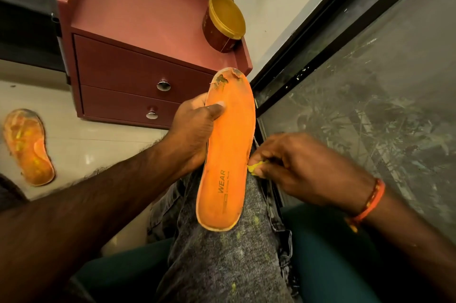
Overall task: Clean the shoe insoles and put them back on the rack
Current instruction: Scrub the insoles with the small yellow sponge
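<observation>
While your left hand (pixel 195 127) grips the insole (pixel 227 152) & right (pixel 296 167) pinches yellow foam (pixel 255 169), hard picking could tear its worn edge.

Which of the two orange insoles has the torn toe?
The insole held in the left hand; its toe is ragged. The other insole lies on the floor.

Orange insole (pixel 225 154) that bore dark lettering and grey worn patches at its tip, second orange insole (pixel 27 147) streaked yellow, yellow scrap (pixel 254 169), speckled grey jeans (pixel 222 253) flecked with yellow, reddish-brown drawer unit (pixel 128 56) that had silver knobs, brown tub (pixel 223 22) topped by a gold lid, orange wristband (pixel 370 200)
</observation>
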